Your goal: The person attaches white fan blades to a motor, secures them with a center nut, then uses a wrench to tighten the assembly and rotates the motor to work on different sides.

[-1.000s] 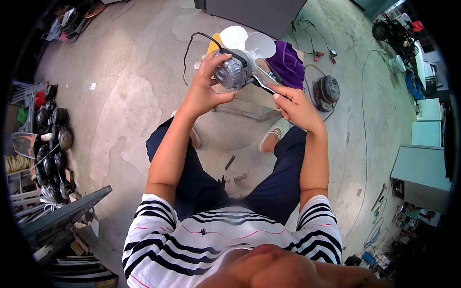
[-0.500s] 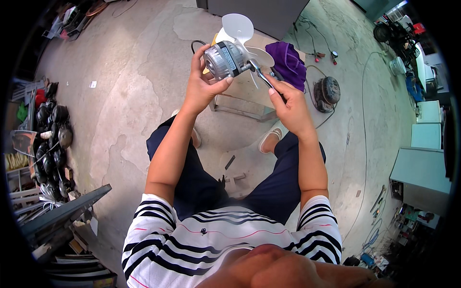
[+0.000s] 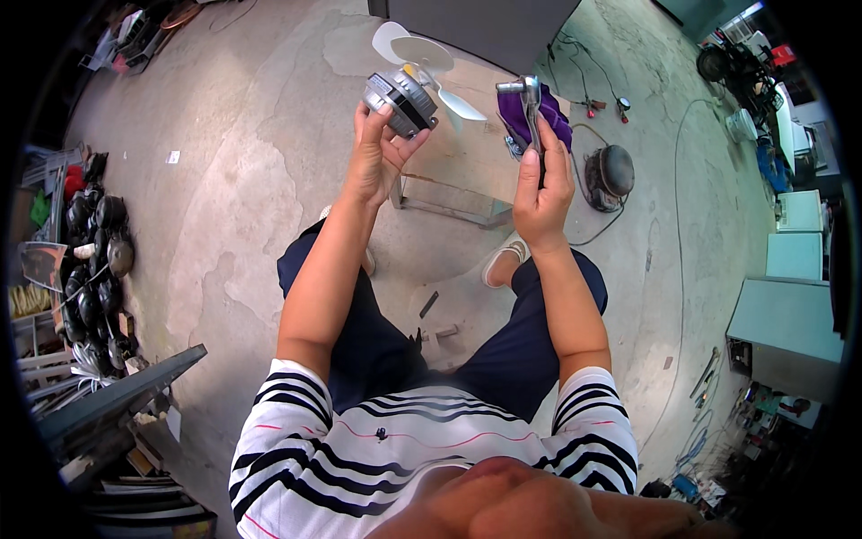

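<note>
My left hand (image 3: 379,148) grips a silver fan motor (image 3: 400,101) by its casing, held up over the low table's left side. White fan blades (image 3: 422,54) are fixed to the motor's far end and spread up and to the right. In my right hand (image 3: 544,193) is a ratchet wrench (image 3: 533,99), my fingers wrapped round its dark handle. The wrench stands upright with its head and socket at the top, the socket pointing left toward the motor but apart from it. Behind the wrench, a purple cloth (image 3: 555,115) lies on the table (image 3: 467,162).
Right of the table, a dark round compressor (image 3: 610,170) with a cable sits on the concrete floor. A grey cabinet (image 3: 485,27) stands beyond the table. Several black compressors (image 3: 108,242) line the left side. Small metal pieces (image 3: 438,334) lie between my feet.
The ratchet wrench has come away from the motor and moved right, now upright. My left hand has tilted the motor, swinging its blades up and left.
</note>
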Action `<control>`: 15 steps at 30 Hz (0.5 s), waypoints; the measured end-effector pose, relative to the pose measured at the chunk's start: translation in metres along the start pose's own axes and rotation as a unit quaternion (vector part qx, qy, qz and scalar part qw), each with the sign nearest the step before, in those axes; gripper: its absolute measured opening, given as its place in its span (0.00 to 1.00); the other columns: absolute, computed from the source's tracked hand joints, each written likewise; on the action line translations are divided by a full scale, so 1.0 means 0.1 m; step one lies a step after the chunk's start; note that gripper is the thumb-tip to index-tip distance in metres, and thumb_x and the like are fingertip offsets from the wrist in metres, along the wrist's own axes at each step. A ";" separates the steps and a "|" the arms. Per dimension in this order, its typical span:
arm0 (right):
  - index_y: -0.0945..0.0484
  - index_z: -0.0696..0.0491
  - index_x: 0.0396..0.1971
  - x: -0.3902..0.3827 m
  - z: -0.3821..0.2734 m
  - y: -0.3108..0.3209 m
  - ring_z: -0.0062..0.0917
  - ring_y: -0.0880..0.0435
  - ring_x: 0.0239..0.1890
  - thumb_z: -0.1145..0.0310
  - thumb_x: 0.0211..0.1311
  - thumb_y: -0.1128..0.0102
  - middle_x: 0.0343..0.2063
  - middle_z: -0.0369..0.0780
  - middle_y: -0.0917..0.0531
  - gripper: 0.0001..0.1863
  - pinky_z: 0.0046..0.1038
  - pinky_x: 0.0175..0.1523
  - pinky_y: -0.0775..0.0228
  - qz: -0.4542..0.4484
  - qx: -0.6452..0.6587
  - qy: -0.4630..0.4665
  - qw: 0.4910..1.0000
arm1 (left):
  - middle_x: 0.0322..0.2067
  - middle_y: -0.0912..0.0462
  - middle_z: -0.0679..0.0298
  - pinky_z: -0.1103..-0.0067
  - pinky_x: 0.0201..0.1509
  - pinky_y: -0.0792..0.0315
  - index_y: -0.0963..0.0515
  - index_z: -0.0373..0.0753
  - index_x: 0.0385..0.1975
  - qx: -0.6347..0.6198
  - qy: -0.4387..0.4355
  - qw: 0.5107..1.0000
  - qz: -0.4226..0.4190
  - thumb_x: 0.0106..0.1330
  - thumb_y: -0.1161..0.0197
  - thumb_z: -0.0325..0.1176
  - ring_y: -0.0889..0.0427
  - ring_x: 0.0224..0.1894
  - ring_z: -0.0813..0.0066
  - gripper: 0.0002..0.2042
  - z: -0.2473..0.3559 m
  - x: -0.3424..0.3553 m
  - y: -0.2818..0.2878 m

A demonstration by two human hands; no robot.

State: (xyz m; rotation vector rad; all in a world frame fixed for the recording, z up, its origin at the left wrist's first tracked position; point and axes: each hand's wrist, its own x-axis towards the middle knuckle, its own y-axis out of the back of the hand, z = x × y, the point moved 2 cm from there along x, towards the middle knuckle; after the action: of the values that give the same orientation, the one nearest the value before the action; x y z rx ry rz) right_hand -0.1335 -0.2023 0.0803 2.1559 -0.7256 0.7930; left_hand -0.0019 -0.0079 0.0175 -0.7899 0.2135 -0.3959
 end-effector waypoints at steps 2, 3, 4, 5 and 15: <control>0.25 0.61 0.58 0.03 0.17 -0.01 0.40 0.18 0.37 0.70 0.72 0.50 0.36 0.47 0.17 0.19 0.37 0.44 0.27 -0.047 -0.028 -0.061 0.997 | 0.63 0.33 0.48 0.67 0.60 0.18 0.50 0.47 0.69 -0.012 0.001 1.000 -0.003 0.66 0.33 0.47 0.20 0.59 0.52 0.38 0.08 0.02 0.05; 0.24 0.61 0.57 0.04 0.23 -0.02 0.43 0.16 0.39 0.69 0.73 0.50 0.37 0.48 0.16 0.18 0.39 0.45 0.26 -0.070 -0.042 -0.092 0.992 | 0.63 0.33 0.47 0.68 0.60 0.18 0.49 0.46 0.69 -0.018 0.002 1.000 -0.005 0.66 0.34 0.47 0.19 0.58 0.50 0.38 0.11 0.02 0.05; 0.23 0.61 0.53 0.03 0.29 -0.01 0.50 0.16 0.44 0.68 0.72 0.51 0.40 0.52 0.15 0.16 0.46 0.48 0.26 -0.152 -0.066 -0.181 0.969 | 0.62 0.32 0.46 0.68 0.59 0.18 0.49 0.46 0.69 -0.012 -0.008 1.000 -0.008 0.68 0.35 0.48 0.18 0.56 0.47 0.37 0.14 0.01 0.05; 0.23 0.61 0.52 -0.01 0.35 -0.05 0.50 0.16 0.44 0.68 0.72 0.51 0.40 0.52 0.15 0.16 0.47 0.48 0.26 -0.181 -0.098 -0.174 0.963 | 0.63 0.32 0.46 0.69 0.59 0.17 0.49 0.46 0.69 -0.012 -0.005 1.000 -0.015 0.68 0.35 0.48 0.18 0.56 0.47 0.37 0.17 0.00 0.04; 0.21 0.56 0.48 -0.20 0.66 -0.55 0.46 0.18 0.48 0.67 0.71 0.47 0.43 0.48 0.17 0.13 0.45 0.52 0.26 -0.189 -0.195 -0.121 0.955 | 0.65 0.37 0.50 0.65 0.59 0.18 0.56 0.48 0.73 0.066 -0.010 0.997 -0.031 0.64 0.32 0.46 0.19 0.58 0.50 0.44 0.07 -0.11 -0.18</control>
State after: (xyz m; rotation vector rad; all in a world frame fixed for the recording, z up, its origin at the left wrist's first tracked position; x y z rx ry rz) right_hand -0.0880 -0.2162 0.0064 1.9542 -0.5104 0.1679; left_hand -0.0145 -0.0100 0.0357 -0.6712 0.1429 -0.4566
